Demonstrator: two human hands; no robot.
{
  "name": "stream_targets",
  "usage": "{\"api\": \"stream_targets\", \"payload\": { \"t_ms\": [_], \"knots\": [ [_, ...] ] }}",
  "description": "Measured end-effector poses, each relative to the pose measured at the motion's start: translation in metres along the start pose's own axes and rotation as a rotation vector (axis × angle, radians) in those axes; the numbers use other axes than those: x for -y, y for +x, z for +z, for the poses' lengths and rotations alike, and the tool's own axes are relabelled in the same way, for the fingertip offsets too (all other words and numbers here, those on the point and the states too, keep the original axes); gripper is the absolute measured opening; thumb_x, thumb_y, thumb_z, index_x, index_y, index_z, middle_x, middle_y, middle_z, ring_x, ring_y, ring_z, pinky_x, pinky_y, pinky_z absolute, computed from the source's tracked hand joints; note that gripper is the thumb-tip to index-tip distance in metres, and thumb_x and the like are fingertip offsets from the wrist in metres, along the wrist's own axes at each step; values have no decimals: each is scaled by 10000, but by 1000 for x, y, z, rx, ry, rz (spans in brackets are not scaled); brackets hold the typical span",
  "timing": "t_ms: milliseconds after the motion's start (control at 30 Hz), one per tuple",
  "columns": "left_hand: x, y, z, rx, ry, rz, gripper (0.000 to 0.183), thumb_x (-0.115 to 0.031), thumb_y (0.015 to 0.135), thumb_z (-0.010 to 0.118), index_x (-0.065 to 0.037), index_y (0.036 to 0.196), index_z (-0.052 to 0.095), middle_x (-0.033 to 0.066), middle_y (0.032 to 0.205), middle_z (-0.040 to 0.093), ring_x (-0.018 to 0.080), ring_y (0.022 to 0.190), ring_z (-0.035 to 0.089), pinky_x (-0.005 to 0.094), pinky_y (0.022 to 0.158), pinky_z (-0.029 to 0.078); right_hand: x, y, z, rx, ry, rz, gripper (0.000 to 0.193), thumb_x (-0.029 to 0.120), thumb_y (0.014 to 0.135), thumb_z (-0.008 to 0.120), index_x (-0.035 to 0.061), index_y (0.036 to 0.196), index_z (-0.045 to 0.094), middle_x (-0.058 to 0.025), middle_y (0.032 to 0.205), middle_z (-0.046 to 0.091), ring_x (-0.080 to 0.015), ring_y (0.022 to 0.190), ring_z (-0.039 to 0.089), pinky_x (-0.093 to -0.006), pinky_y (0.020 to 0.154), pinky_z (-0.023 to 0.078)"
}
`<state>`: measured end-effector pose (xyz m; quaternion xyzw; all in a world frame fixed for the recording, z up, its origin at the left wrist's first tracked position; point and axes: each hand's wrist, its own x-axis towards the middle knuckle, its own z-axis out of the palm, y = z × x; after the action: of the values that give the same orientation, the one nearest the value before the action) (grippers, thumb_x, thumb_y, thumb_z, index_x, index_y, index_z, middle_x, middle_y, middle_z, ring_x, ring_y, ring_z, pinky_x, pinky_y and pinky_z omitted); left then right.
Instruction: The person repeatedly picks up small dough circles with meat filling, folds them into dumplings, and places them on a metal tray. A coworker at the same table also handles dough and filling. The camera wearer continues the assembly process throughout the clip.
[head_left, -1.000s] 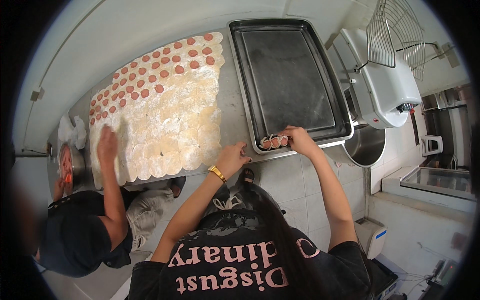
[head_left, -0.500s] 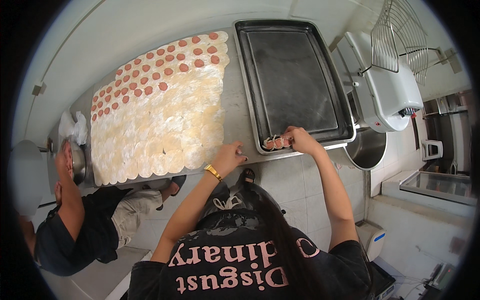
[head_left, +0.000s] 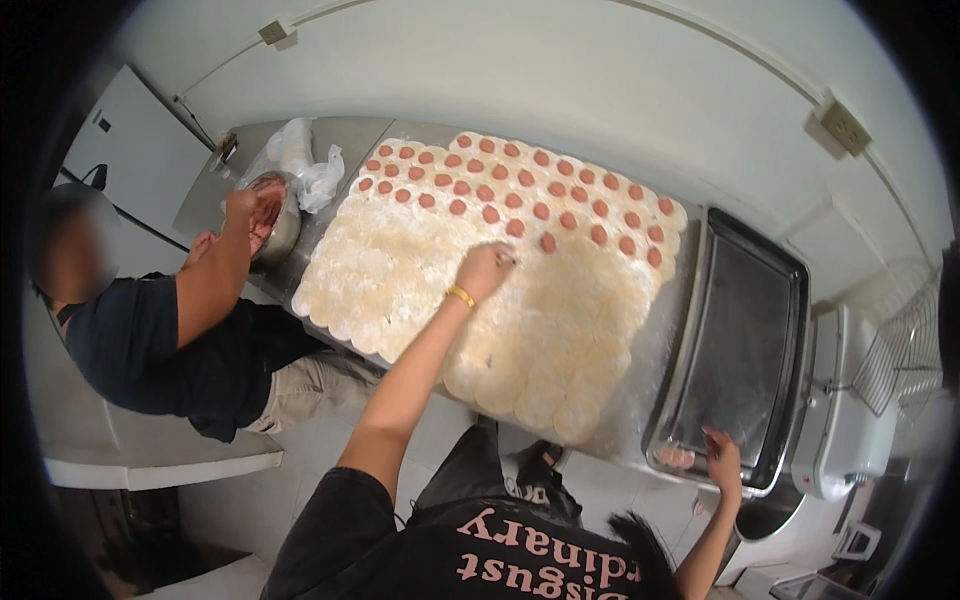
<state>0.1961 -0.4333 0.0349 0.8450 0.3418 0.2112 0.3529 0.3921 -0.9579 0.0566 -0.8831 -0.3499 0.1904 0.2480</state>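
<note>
A steel table (head_left: 655,375) is covered with several rows of floured dough rounds (head_left: 560,330); the far rows carry pink dabs of filling (head_left: 545,212). My left hand (head_left: 487,268), with a gold bracelet at the wrist, reaches over the rounds, its fingertips pinched on one round at the edge of the filled rows. My right hand (head_left: 722,460) rests with fingers apart on the near corner of a dark baking tray (head_left: 745,340), just beside a few folded dumplings (head_left: 675,457) lying in that corner.
A seated person in a dark shirt (head_left: 150,340) at the table's left end has a hand in a metal bowl (head_left: 272,215) of pink filling. A crumpled plastic bag (head_left: 305,165) lies behind the bowl. A white machine (head_left: 850,440) and a wire rack (head_left: 900,340) stand to the right.
My left hand has gone from the table's near edge out onto the dough rounds. My right hand has come off the dumplings and rests at the tray's corner. The seated person's hand moved to the bowl.
</note>
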Motion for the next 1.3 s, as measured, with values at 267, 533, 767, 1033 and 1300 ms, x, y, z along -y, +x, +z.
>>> {"api": "stream_targets", "payload": {
  "t_ms": [267, 533, 767, 1033, 1300],
  "knots": [
    [132, 249, -74, -214, 362, -123, 149, -140, 764, 658, -59, 875, 716, 222, 930, 656, 364, 898, 637, 416, 767, 522, 46, -25, 18, -171, 273, 389, 306, -76, 815, 514, -12, 1095, 621, -153, 993, 653, -205, 915, 628, -307, 803, 480],
    [199, 348, -55, -53, 630, -234, 248, -197, 785, 681, -66, 995, 704, 180, 1041, 669, 303, 992, 647, 409, 828, 533, 115, -17, 26, 19, -14, 476, 278, 153, 914, 578, -51, 1098, 620, -163, 1070, 662, -234, 961, 612, -333, 858, 459],
    [189, 369, -51, 110, 414, -353, 299, -231, 787, 681, -48, 1022, 696, 177, 1080, 660, 304, 1024, 638, 406, 850, 526, 172, 66, 25, 44, -82, 434, 275, 145, 920, 573, -43, 1115, 621, -160, 1118, 646, -227, 996, 600, -325, 874, 451],
    [166, 317, -87, -145, -1077, -421, 372, -264, 817, 549, -24, 1099, 582, 166, 1148, 599, 294, 1077, 562, 391, 901, 465, 194, 101, 33, 45, -13, 286, 279, 145, 924, 569, -40, 1128, 616, -159, 1137, 639, -232, 1008, 596, -324, 882, 448],
    [89, 202, -87, 297, -1473, -127, 414, -244, 901, 414, 18, 1198, 534, 98, 1167, 592, 239, 1059, 563, 358, 957, 431, 171, 105, 44, -22, 374, 112, 350, 123, 850, 649, 11, 1179, 598, -162, 1101, 641, -299, 1023, 582, -357, 886, 450]
  ]
}}
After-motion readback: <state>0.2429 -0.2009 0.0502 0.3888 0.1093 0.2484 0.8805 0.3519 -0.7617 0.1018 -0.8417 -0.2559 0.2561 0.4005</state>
